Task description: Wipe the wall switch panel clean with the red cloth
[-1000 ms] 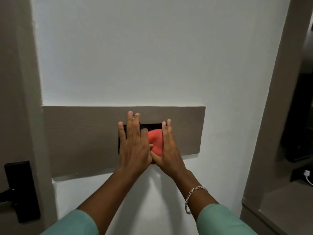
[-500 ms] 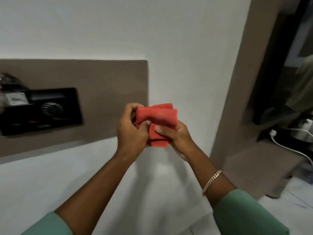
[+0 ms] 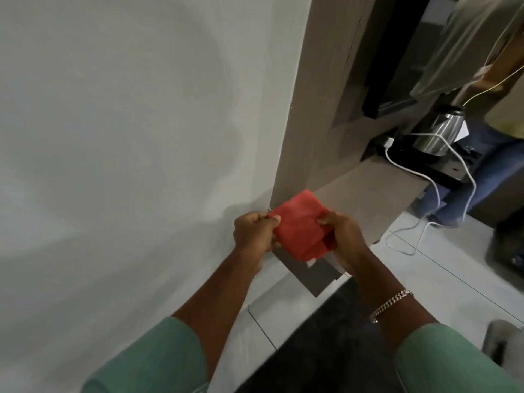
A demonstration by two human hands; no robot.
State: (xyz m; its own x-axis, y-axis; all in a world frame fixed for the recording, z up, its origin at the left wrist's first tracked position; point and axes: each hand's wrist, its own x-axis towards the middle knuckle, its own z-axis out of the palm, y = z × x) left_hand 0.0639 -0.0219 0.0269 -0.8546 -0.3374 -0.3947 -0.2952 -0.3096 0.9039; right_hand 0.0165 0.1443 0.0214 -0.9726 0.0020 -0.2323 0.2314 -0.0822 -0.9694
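Observation:
The red cloth [image 3: 300, 228] is folded and held in mid-air between both hands, away from the white wall [image 3: 136, 131]. My left hand [image 3: 253, 231] pinches its left edge. My right hand [image 3: 344, 236] grips its right side, with a chain bracelet on that wrist. The wall switch panel is out of view.
A brown wall corner post [image 3: 312, 95] stands right of the white wall. Beyond it a low shelf [image 3: 365, 194] carries a steel kettle [image 3: 442, 131] and a white cable [image 3: 425, 177] trailing to the tiled floor. Another person's legs [image 3: 487, 171] stand at far right. A dark mat [image 3: 326, 344] lies below.
My hands left the switch panel with the cloth and moved down and right. The view swung right, so the panel is gone from sight. The cloth is being refolded between both hands.

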